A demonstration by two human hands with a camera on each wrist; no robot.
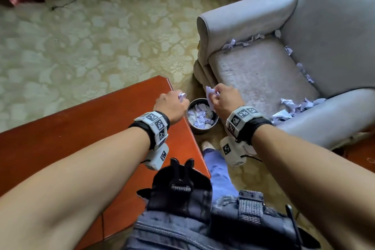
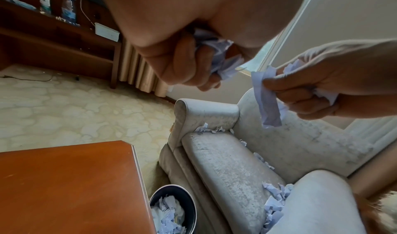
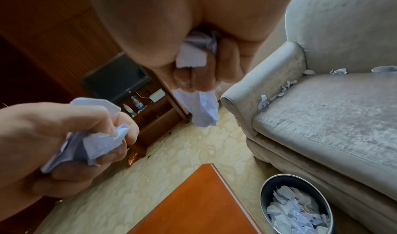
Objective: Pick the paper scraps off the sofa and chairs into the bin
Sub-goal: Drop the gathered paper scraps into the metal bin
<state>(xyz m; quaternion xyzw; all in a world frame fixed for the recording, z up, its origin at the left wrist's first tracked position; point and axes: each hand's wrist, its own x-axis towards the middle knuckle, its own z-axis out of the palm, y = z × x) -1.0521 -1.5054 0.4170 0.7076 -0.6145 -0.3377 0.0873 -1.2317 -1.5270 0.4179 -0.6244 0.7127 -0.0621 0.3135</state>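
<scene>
Both of your arms reached forward and down, wrists bent, hands close together above the bin (image 1: 203, 115). Your left hand (image 1: 171, 103) was curled into a fist, its grip clamped on a crumpled wad of paper scraps (image 1: 40, 95) that poked out past the knuckles. Your right hand (image 1: 225, 100) had its grip clamped on another bunch of paper (image 1: 210, 92), with one loose strip (image 2: 267, 101) dangling below the fingers (image 2: 300, 91). The left hand hung over the corner of the red-brown bench (image 1: 81, 138), just beside the bin's rim; the right sat over the bin's far edge, in front of the armchair (image 1: 263, 73). The bin stood on the carpet (image 1: 91, 36) between bench and armchair, already holding torn paper. More scraps (image 1: 294, 107) lay bunched along the near armrest, and others (image 1: 243, 41) were tucked in the seams beside the far armrest and the backrest.
</scene>
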